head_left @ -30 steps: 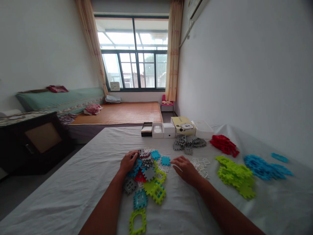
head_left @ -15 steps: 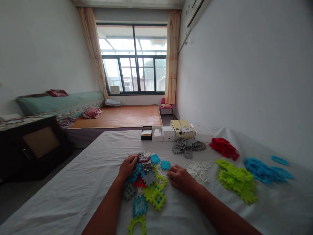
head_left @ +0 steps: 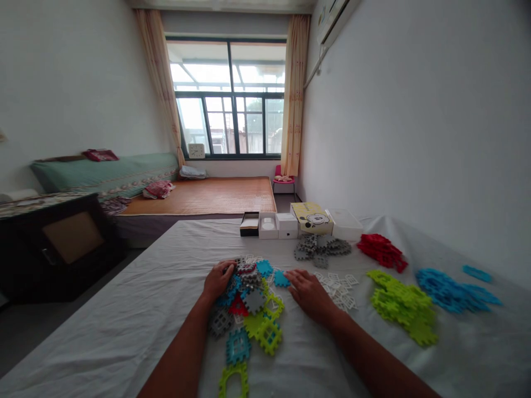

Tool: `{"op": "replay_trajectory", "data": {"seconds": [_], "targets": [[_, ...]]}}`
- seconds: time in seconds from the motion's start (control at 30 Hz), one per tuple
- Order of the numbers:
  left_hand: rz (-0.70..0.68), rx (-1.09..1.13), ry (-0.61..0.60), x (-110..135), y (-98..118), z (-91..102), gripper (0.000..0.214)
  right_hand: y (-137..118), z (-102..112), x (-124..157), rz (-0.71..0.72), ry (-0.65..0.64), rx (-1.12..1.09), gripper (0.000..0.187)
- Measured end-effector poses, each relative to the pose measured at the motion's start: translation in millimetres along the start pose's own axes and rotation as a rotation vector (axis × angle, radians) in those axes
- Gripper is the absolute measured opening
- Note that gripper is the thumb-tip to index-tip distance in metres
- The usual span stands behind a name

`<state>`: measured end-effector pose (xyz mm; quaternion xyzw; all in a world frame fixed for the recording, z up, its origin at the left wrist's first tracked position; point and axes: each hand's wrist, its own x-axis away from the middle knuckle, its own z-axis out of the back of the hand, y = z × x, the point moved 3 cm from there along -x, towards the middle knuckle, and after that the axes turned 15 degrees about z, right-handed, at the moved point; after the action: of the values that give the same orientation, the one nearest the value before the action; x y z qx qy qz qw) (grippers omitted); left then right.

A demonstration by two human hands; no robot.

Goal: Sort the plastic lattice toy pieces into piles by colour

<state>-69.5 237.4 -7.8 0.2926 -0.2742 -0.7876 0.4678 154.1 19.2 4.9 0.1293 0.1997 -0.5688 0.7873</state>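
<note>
A mixed heap of plastic interlocking tiles [head_left: 251, 301] in grey, blue, green, red and white lies on the white-sheeted table [head_left: 136, 309]. My left hand [head_left: 217, 279] rests on the heap's left side, fingers curled over the tiles. My right hand [head_left: 309, 293] lies flat on the sheet just right of the heap, fingertips close to a blue tile [head_left: 281, 278]. Sorted piles lie to the right: white tiles [head_left: 338, 287], grey tiles [head_left: 319, 247], red tiles [head_left: 381, 250], green tiles [head_left: 402, 307] and blue tiles [head_left: 452, 290].
Small boxes [head_left: 269, 225], a yellow box [head_left: 312, 218] and a white lidded box [head_left: 344, 220] line the table's far edge. A white wall runs along the right. Beyond are a bed platform [head_left: 203, 193], a dark cabinet [head_left: 62, 243] at left and a window.
My right hand has slid a little left and nearer the mixed heap. The left hand has stayed on the heap. The camera has shifted slightly.
</note>
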Motion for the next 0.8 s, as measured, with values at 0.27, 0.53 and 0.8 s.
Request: {"op": "replay_trajectory", "data": {"seconds": [0.27,0.53,0.8], "targets": [[0.018,-0.020,-0.005,-0.6,-2.8,-1.2,0.035,-11.4,0.2,-3.3,-0.007,-0.094,-0.060,0.013],[0.003,-0.017,-0.011,-0.6,-1.3,-0.3,0.036,0.1,-20.0,-6.9,-0.069,-0.123,-0.013,0.044],[0.002,-0.028,-0.009,0.4,1.7,1.0,0.036,-6.5,9.1,-0.8,-0.128,-0.018,-0.062,0.036]]}}
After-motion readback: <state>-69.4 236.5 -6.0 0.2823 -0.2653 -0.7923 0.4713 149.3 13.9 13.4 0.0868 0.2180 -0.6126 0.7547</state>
